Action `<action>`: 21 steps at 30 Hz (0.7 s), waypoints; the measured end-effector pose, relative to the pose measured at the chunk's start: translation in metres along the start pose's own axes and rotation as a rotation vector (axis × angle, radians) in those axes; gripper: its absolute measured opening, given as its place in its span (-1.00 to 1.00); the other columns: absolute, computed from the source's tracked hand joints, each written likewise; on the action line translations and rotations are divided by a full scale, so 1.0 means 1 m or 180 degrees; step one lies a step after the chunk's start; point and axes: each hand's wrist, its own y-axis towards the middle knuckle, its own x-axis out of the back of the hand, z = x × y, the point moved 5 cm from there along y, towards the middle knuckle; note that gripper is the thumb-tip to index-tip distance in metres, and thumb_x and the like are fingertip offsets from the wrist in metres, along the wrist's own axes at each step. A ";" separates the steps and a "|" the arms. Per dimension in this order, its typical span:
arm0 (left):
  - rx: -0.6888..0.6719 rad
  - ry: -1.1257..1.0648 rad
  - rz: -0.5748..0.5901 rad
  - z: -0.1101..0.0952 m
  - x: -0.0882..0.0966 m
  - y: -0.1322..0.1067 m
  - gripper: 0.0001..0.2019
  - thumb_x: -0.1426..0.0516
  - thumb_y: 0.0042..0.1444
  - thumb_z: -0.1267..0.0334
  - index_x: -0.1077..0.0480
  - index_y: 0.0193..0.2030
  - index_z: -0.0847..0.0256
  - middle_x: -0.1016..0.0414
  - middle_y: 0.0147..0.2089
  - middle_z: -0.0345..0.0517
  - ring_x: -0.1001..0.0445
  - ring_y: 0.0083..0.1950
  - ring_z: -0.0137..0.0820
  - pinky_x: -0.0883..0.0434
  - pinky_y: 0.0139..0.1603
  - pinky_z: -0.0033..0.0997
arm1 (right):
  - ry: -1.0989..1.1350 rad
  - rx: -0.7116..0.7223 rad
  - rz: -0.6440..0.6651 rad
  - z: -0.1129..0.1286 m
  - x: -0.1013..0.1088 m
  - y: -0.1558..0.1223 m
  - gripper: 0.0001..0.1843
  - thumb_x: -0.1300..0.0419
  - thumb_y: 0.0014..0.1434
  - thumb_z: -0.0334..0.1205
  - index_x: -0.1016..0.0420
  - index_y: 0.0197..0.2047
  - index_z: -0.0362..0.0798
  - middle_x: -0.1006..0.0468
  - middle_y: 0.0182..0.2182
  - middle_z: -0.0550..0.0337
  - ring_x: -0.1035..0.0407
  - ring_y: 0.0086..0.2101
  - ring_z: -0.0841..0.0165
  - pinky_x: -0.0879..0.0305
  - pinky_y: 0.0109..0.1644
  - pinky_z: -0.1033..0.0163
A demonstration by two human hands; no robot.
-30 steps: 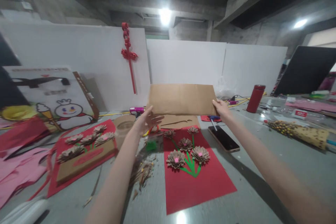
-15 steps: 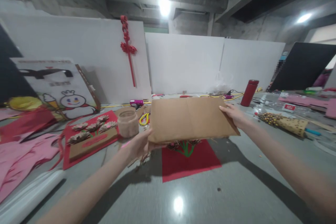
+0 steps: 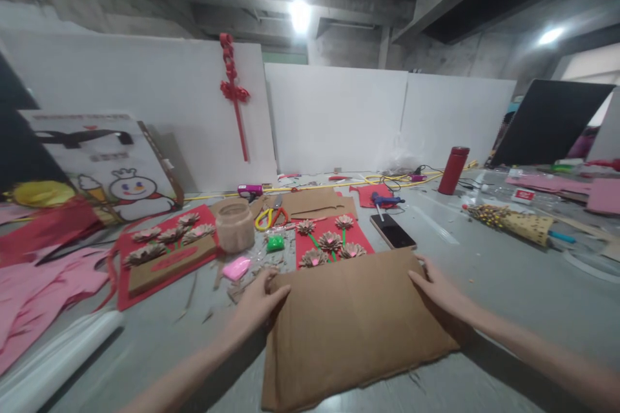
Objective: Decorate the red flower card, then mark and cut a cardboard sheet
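Observation:
A brown sheet of cardboard (image 3: 353, 326) is gripped at both sides, low over the grey table near me. My left hand (image 3: 264, 300) is closed on its upper left corner, thumb on top. At the upper right corner my right hand (image 3: 431, 284) pinches the edge, thumb on the face and fingers behind. Just beyond the cardboard lies a red sheet (image 3: 358, 232) with brown paper flowers (image 3: 330, 242) and green stems, its lower part hidden by the cardboard. A black phone (image 3: 393, 231) rests to the right of that sheet.
On the left is a finished-looking red card (image 3: 128, 290) with flowers and a cardboard strip. A jar (image 3: 235, 227), scissors (image 3: 277, 211), green packet (image 3: 275, 243) and pink packet (image 3: 236, 268) stand near. A blue glue gun (image 3: 386, 199) and red flask (image 3: 454, 171) are at right.
The cardboard has come down and toward me from above the red sheet, uncovering the flowers, phone and glue gun. Both hands moved with it and still hold it.

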 end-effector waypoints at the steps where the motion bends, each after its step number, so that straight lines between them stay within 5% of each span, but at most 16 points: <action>1: -0.0034 0.0227 -0.0023 -0.003 0.001 -0.002 -0.70 0.00 -0.10 0.13 -0.21 -0.25 0.29 -0.38 -0.31 -0.01 -0.35 -0.26 -0.27 -0.26 -0.29 -0.34 | -0.0294 0.0099 0.0016 -0.001 -0.002 0.000 -0.56 0.04 -0.01 -0.10 -0.18 -0.07 -0.13 -0.36 -0.13 -0.05 -0.26 -0.12 0.25 -0.16 -0.09 0.17; 7: -0.0257 0.1566 0.0087 -0.022 0.003 -0.013 -0.72 0.09 -0.01 0.13 -0.27 -0.32 0.30 -0.36 -0.24 0.09 -0.34 -0.19 -0.20 -0.22 -0.20 -0.27 | -0.1552 0.0379 0.0275 0.016 -0.003 -0.010 -0.59 0.11 0.05 -0.11 -0.23 -0.11 -0.19 -0.35 -0.21 -0.13 -0.30 -0.19 0.17 -0.16 -0.20 0.17; 13: -0.0397 0.2177 -0.0143 -0.029 -0.002 -0.023 -0.61 0.17 0.06 0.21 -0.14 -0.01 0.35 -0.24 -0.07 0.20 -0.34 -0.15 -0.18 -0.27 -0.25 -0.25 | -0.2208 0.0426 0.0308 0.033 -0.005 -0.018 -0.68 0.12 0.06 -0.17 -0.31 -0.21 -0.16 -0.40 -0.34 -0.10 -0.36 -0.36 0.18 -0.17 -0.33 0.17; 16: -0.1095 0.2027 -0.0024 -0.051 -0.013 -0.034 -0.67 0.11 0.05 0.22 -0.20 -0.05 0.26 -0.21 -0.01 0.15 -0.24 -0.01 -0.19 -0.20 -0.08 -0.22 | -0.2553 0.0434 0.0253 0.040 -0.005 -0.018 -0.68 0.11 0.06 -0.21 -0.31 -0.19 -0.15 -0.41 -0.35 -0.11 -0.37 -0.43 0.17 -0.17 -0.41 0.16; 21: -0.2688 0.1288 0.1202 -0.103 -0.043 -0.062 -0.42 -0.02 -0.08 -0.04 -0.07 0.08 0.13 -0.04 0.17 -0.01 0.00 0.16 -0.20 0.00 0.12 -0.16 | -0.2923 0.0731 0.0320 0.084 -0.001 0.000 -0.77 0.07 0.03 -0.31 -0.39 -0.34 -0.15 -0.43 -0.39 -0.13 -0.37 -0.38 0.14 -0.19 -0.42 0.17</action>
